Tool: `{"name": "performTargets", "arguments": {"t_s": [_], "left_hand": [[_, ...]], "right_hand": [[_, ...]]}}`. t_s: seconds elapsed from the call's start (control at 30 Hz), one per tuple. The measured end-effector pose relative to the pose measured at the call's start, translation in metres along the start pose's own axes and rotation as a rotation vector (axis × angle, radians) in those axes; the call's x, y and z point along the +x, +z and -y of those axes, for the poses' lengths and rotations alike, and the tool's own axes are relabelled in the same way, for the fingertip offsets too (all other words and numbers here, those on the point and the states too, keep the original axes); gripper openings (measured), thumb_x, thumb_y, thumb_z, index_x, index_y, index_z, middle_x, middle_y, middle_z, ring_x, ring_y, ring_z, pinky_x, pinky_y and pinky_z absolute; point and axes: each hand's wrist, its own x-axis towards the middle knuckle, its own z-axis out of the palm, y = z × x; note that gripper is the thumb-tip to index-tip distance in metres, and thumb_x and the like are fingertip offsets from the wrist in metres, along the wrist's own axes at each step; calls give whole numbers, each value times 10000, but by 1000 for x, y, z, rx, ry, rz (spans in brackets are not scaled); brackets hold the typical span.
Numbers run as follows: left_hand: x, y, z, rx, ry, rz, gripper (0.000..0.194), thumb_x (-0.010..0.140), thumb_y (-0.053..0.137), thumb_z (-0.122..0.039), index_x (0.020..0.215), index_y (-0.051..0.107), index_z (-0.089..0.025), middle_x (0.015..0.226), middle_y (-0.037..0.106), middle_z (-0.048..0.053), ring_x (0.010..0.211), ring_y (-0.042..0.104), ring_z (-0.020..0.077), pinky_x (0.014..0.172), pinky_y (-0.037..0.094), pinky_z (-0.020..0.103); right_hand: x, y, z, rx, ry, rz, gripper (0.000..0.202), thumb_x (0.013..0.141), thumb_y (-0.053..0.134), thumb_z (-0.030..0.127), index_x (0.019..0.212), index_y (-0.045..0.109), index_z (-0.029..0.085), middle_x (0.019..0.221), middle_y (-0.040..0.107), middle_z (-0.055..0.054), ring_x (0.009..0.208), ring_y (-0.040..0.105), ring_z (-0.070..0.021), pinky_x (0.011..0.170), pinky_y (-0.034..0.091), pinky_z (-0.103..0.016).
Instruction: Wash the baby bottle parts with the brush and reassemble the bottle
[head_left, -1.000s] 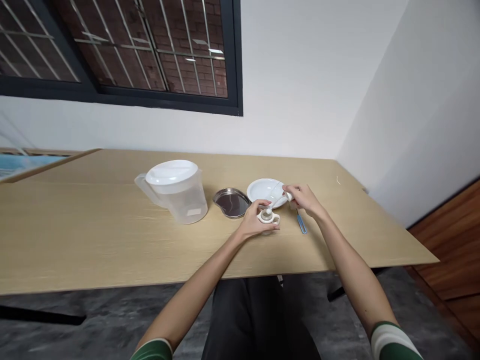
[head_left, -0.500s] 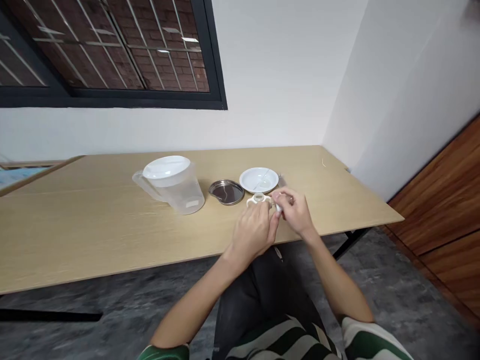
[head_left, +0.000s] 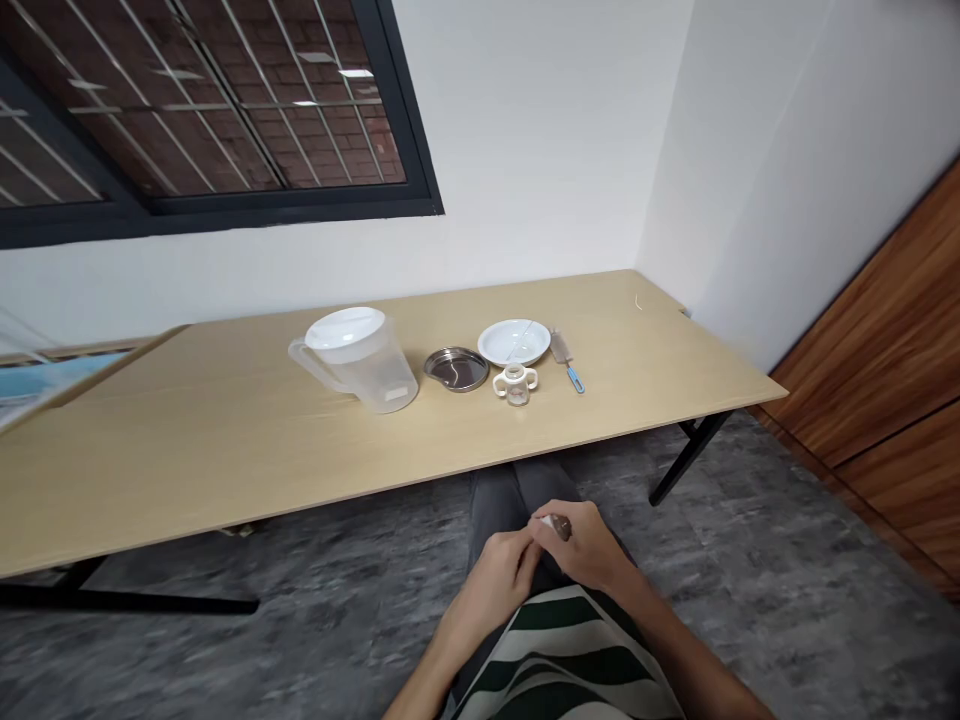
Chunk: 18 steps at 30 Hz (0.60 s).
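Above my lap, in front of the table edge, my right hand [head_left: 581, 545] is closed around a small white-and-brown piece [head_left: 559, 526], whose kind I cannot make out. My left hand [head_left: 501, 575] meets it at the fingertips, fingers closed; whatever they pinch is hidden. On the table beyond stands a small clear baby bottle [head_left: 517, 392] with a cream two-handled collar, its top uncovered. A bottle brush [head_left: 568, 365] with a blue handle lies to the bottle's right.
A white plate [head_left: 491, 348] holding a clear thin item stands behind the bottle. Left of it are a round metal tray [head_left: 456, 383] and a translucent lidded pitcher [head_left: 367, 375]. The wooden table's [head_left: 262, 450] front edge lies between my hands and these things.
Both hands have drawn back from the table to my lap. The two-handled bottle, beside my hands before, now stands free on the table, and the brush is uncovered.
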Motion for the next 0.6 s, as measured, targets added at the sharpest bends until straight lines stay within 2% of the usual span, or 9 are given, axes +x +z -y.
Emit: {"name": "performTargets", "arguments": {"t_s": [0.1,0.2,0.33,0.5,0.6], "left_hand": [[-1,3,-1,-34,13,-76,389,1034,342,-326,729,522,-166,690,580,12,607,468,133,617,331,261],[-6,5,-1,-96,88,-89,415,1042,339,-370,717,498,-168,663,528,-6,621,459,125,632,336,252],[-16,13,6,-87,114,-207,412,1044,325,-362,702,458,-175,663,492,-2,633,459,129,627,336,254],[-20,21,5,-100,101,-244,412,1038,345,-384,730,515,-170,697,542,15,646,496,135,632,349,256],[-19,27,3,-215,24,-289,458,1025,368,-456,729,552,-159,702,582,24,660,527,141,643,373,254]], "right_hand": [[-2,10,-6,166,25,-116,292,818,637,438,700,664,173,558,576,12,517,483,-100,500,331,-221],[-3,22,-15,554,106,-45,349,826,556,477,637,578,185,465,475,39,397,368,-74,394,255,-204],[-6,39,-23,975,347,11,344,751,556,510,633,557,187,420,449,52,309,199,-37,308,100,-183],[-10,53,-24,1239,541,38,336,724,503,518,634,541,196,398,424,60,300,146,-27,288,78,-159],[-11,58,-26,1441,590,79,266,741,494,429,631,537,191,404,419,63,298,132,-26,275,96,-151]]}}
